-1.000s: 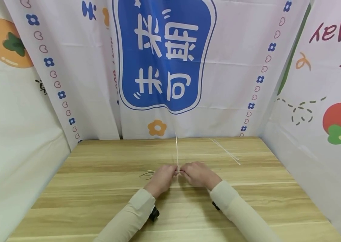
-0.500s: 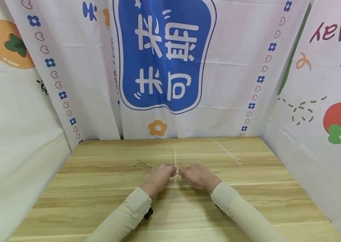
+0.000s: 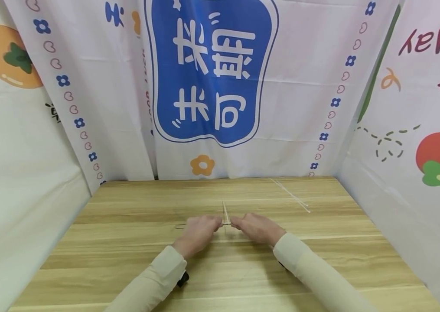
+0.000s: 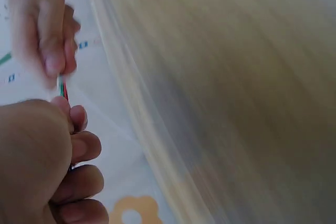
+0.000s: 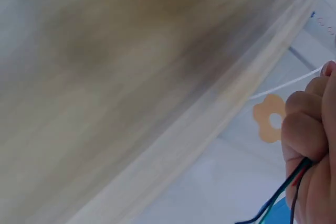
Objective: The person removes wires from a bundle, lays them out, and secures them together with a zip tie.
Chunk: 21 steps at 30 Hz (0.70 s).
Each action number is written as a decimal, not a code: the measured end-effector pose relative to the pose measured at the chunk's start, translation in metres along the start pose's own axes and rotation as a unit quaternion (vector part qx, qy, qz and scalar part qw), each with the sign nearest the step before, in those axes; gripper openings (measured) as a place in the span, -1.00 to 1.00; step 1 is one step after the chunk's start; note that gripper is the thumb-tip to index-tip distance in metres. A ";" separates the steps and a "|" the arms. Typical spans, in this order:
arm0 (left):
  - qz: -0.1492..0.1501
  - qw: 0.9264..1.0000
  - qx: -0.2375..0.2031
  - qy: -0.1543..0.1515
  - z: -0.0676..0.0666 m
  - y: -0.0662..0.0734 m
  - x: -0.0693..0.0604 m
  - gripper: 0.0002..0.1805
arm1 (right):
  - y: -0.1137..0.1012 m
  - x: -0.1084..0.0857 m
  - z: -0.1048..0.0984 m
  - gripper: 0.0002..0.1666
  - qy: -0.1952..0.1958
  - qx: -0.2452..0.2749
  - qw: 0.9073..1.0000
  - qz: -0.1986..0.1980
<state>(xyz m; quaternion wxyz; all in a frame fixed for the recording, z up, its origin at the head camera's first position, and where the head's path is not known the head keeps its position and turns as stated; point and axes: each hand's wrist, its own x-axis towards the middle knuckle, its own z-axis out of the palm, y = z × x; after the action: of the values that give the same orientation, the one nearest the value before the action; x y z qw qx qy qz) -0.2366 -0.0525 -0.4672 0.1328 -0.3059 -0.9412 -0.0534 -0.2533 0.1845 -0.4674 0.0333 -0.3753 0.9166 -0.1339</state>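
A thin bundle of coloured wires (image 4: pixel 62 87) runs between the two hands, with green, red and white showing in the left wrist view. My left hand (image 3: pixel 200 232) grips it on one side, fingers curled. On the other side my right hand (image 3: pixel 259 228) pinches it; dark, green and red wire ends (image 5: pixel 278 195) hang from that fist in the right wrist view. From the gap between the hands a white cable tie (image 3: pixel 225 211) points up and away. Whether it loops round the wires is too small to tell. Faint wire ends (image 3: pixel 180 227) poke out left of the left hand.
Loose white cable ties (image 3: pixel 291 195) lie at the back right of the wooden table (image 3: pixel 126 260). Printed white cloth (image 3: pixel 180 160) hangs behind the table and along both sides. A dark device (image 3: pixel 182 279) sits under the left wrist.
My left hand has shifted left, widening the gap between the hands. The cable tie's upper end now reaches less high and leans left. The right hand has stayed nearly in place.
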 end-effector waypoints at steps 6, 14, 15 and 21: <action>0.006 1.000 0.003 0.014 -0.002 -0.014 -0.011 -0.63 | 0.007 -0.007 0.000 -0.74 0.018 -0.065 0.997 -0.035; 0.012 0.999 -0.032 0.024 -0.004 -0.025 -0.015 -0.71 | 0.004 -0.009 -0.006 -0.70 0.048 -0.153 0.985 -0.064; 0.017 0.999 -0.036 0.026 -0.005 -0.026 -0.015 -0.73 | 0.003 -0.009 -0.008 -0.70 0.045 -0.149 0.986 -0.059; 0.035 0.999 -0.012 0.025 -0.010 -0.029 -0.021 -0.71 | -0.005 -0.009 -0.015 -0.46 -0.008 0.033 0.997 0.067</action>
<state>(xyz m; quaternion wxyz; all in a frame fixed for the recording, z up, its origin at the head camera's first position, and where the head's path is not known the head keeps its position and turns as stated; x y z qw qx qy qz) -0.2355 -0.0894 -0.4638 0.1544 -0.3384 -0.9258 -0.0675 -0.2458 0.1908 -0.4515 0.0615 -0.3125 0.9346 -0.1583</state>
